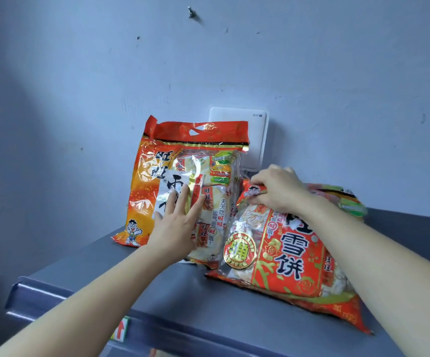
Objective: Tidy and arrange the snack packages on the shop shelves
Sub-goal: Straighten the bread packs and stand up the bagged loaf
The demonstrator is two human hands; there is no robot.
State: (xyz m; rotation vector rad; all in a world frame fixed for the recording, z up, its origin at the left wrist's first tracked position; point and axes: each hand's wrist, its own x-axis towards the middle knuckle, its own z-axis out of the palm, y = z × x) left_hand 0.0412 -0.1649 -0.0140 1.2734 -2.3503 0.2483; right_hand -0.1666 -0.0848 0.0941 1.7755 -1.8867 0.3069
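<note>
White box point(237, 122) reads "WiFi 7"; upright bag point(144, 181) "旺旺"; lying bag point(288, 256) "雪饼".

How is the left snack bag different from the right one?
The left snack bag stands upright on the shelf; the right snack bag lies down on it. The left hand presses flat fingers on the left snack bag; the right hand pinches the right snack bag's top edge. Both are red-orange with the same cartoon boy.

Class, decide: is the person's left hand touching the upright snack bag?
Touching. The head view shows the left hand flat against the upright snack bag, fingers straight on its front.
</note>
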